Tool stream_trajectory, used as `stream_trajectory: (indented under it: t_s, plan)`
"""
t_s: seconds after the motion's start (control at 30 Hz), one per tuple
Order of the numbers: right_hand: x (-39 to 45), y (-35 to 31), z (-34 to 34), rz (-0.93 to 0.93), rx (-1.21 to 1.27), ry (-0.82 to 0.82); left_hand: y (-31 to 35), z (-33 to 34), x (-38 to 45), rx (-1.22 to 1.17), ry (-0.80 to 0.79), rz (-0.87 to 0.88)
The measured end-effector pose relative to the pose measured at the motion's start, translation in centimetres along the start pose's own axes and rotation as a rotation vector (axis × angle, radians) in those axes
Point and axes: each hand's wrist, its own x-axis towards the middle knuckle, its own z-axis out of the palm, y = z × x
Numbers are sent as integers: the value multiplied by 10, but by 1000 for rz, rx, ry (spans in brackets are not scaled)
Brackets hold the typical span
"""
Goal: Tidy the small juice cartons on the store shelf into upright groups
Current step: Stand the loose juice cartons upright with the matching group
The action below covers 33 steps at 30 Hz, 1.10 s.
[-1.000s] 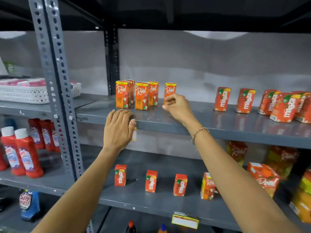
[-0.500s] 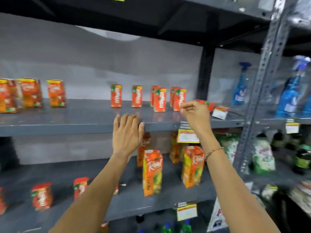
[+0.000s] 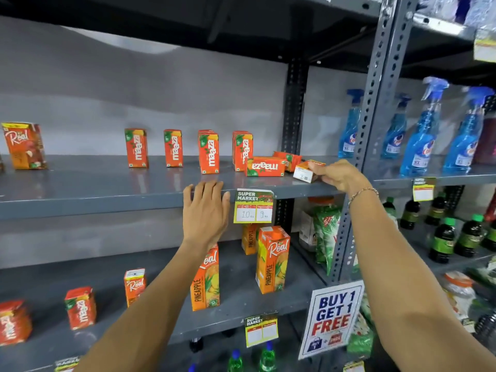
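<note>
Small orange Maaza cartons stand upright along the grey upper shelf [image 3: 107, 183]: one [image 3: 136, 147], another [image 3: 173, 148], then two closer pairs [image 3: 208, 152] [image 3: 242, 150]. Right of them a Maaza carton [image 3: 265, 166] lies flat on its side, with another flat one [image 3: 287, 159] behind it. My right hand [image 3: 338, 176] grips a third fallen carton [image 3: 307, 171] lying at the shelf's right end. My left hand [image 3: 206, 210] rests flat with fingers spread on the shelf's front edge, holding nothing. A small Real carton [image 3: 24, 145] stands far left.
A price tag [image 3: 254, 205] hangs on the shelf edge by my left hand. Tall Real pineapple cartons [image 3: 272, 259] and small cartons [image 3: 80, 311] stand on the lower shelf. Blue spray bottles [image 3: 424, 135] fill the bay beyond the grey upright post [image 3: 375, 103]. A "Buy 1 Get 1 Free" sign [image 3: 332, 318] stands below.
The view has swung right from the Real cartons to the Maaza group. My right hand left the upright Real carton and now holds a fallen carton at the shelf's right end.
</note>
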Motion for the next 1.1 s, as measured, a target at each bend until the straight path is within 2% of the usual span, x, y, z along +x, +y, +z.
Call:
stream_trajectory:
  t_s: [0.1, 0.23, 0.6, 0.7, 0.83, 0.9, 1.0, 1.1]
  plan:
    - [13, -8, -7, 74, 1, -132, -2, 1, 0, 1, 7, 2]
    - [16, -16, -12, 172, -295, -196, -3, 1, 0, -3, 18, 4]
    - [18, -20, -9, 205, -494, -172, -10, 6, -1, 27, 22, 59]
    - [7, -18, -1, 118, -399, -107, -10, 7, -1, 25, 20, 58]
    - [-9, -6, 22, -197, -129, 6, -8, 3, -2, 16, 17, 61]
    - [-20, 0, 34, -309, -103, 49, -9, 0, -2, 12, -6, 72]
    - [-36, 4, 48, -328, -67, 98, -19, -9, -2, 10, -31, 125]
    - [-58, 0, 68, -334, -28, 65, -42, -22, -4, 33, -12, 123]
